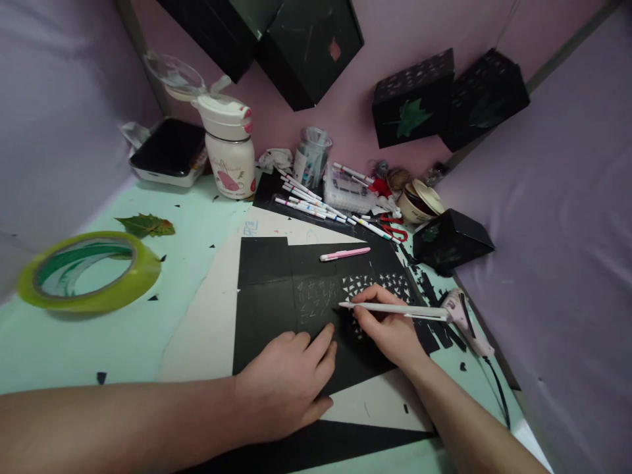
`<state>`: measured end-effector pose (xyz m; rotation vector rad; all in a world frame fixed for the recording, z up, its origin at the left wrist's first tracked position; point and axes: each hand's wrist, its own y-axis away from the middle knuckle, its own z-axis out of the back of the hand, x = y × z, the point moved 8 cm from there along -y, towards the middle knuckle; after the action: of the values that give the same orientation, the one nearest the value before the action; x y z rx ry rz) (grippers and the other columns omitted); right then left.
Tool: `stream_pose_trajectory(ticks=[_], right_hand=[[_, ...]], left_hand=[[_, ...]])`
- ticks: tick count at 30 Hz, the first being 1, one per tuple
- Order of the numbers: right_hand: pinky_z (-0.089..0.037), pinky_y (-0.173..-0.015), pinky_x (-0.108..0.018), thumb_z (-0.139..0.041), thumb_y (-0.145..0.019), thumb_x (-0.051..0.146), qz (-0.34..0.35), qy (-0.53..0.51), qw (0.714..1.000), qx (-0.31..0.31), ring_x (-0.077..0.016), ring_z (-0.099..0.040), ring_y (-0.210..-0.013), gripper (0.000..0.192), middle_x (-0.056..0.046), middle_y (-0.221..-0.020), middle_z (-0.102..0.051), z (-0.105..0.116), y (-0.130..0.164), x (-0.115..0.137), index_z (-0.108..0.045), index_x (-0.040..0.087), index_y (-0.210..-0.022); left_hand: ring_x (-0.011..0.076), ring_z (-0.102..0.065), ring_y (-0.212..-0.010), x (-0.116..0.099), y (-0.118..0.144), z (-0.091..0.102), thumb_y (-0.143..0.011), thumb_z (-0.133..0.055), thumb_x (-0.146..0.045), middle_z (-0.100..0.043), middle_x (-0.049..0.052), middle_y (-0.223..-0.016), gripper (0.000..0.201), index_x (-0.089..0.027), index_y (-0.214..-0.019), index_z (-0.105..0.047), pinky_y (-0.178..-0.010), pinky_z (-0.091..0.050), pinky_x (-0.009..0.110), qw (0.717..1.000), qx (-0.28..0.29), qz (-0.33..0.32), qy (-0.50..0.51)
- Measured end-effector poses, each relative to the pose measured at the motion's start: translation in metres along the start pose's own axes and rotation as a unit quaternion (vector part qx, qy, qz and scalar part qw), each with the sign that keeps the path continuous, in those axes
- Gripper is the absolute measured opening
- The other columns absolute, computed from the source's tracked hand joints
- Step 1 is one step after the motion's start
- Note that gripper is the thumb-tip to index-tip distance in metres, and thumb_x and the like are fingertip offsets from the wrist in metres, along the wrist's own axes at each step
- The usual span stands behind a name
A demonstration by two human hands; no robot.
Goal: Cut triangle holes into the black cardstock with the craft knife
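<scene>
My left hand [286,382] lies flat, palm down, on a black card sheet [269,309], pressing its lower edge. My right hand [390,329] grips a slim white craft knife [395,307] like a pen, its tip touching the sheet near faint pencilled triangles. Right of the tip the sheet shows a patch of small cut-out triangles [375,283]. A pink pen [344,253] rests on the sheet's upper part. Under the black sheet is a cream board [207,322].
A green tape roll [89,270] and a leaf [145,225] lie at left. A white flask [228,148], marker pens [311,201], a cup, red scissors [392,227] and bowls crowd the back. Black boxes [451,240] and a glue gun [467,319] sit at right.
</scene>
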<state>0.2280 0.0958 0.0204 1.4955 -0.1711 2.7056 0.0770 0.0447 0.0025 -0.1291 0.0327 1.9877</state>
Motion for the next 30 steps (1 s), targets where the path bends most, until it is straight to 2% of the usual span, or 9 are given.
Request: stream_pose_trajectory(ticks=[5,8,12,19,30], right_hand=[[-0.042,-0.051,-0.023,-0.056,-0.084,0.02,0.076,0.004,0.997,-0.005,-0.0119,-0.054,-0.053,0.009,0.004,-0.062,-0.058,-0.01,0.004,-0.007,-0.058,0.022,-0.076],[-0.041,-0.051,-0.024,-0.058,-0.083,0.017,0.081,-0.014,0.997,0.001,-0.0122,-0.053,-0.054,0.008,0.003,-0.066,-0.058,-0.013,0.006,-0.01,-0.054,0.022,-0.078],[-0.046,-0.06,-0.026,-0.06,-0.082,0.015,0.094,-0.041,0.995,0.005,-0.0139,-0.057,-0.064,0.014,0.001,-0.072,-0.059,-0.014,0.007,-0.009,-0.05,0.023,-0.077],[-0.043,-0.058,-0.024,-0.058,-0.086,0.014,0.105,-0.061,0.992,0.027,-0.0111,-0.054,-0.062,0.015,0.003,-0.072,-0.057,-0.018,0.007,-0.008,-0.049,0.023,-0.078],[-0.044,-0.061,-0.025,-0.058,-0.088,0.016,0.095,-0.061,0.993,0.041,-0.0116,-0.054,-0.064,0.014,0.003,-0.073,-0.057,-0.019,0.008,-0.01,-0.05,0.023,-0.079]], left_hand=[[0.0286,-0.064,-0.086,0.004,-0.002,-0.001,-0.089,-0.05,-0.052,-0.041,0.023,-0.147,0.055,-0.014,-0.13,-0.054,-0.069,-0.052,0.042,0.999,0.015,0.005,0.028],[0.0294,-0.064,-0.087,0.005,-0.003,-0.001,-0.089,-0.051,-0.051,-0.04,0.024,-0.147,0.056,-0.015,-0.131,-0.053,-0.069,-0.053,0.043,0.999,0.022,0.007,0.039],[0.0289,-0.064,-0.088,0.005,-0.003,0.001,-0.089,-0.051,-0.051,-0.039,0.024,-0.148,0.056,-0.014,-0.131,-0.053,-0.068,-0.054,0.042,0.998,0.031,0.004,0.047],[0.0286,-0.064,-0.087,0.003,-0.004,0.0,-0.09,-0.05,-0.052,-0.039,0.025,-0.148,0.057,-0.014,-0.132,-0.053,-0.068,-0.055,0.043,0.998,0.052,0.003,0.046],[0.0286,-0.064,-0.088,0.002,-0.004,-0.003,-0.09,-0.049,-0.053,-0.038,0.025,-0.148,0.058,-0.014,-0.133,-0.051,-0.068,-0.054,0.042,0.997,0.058,0.002,0.042]])
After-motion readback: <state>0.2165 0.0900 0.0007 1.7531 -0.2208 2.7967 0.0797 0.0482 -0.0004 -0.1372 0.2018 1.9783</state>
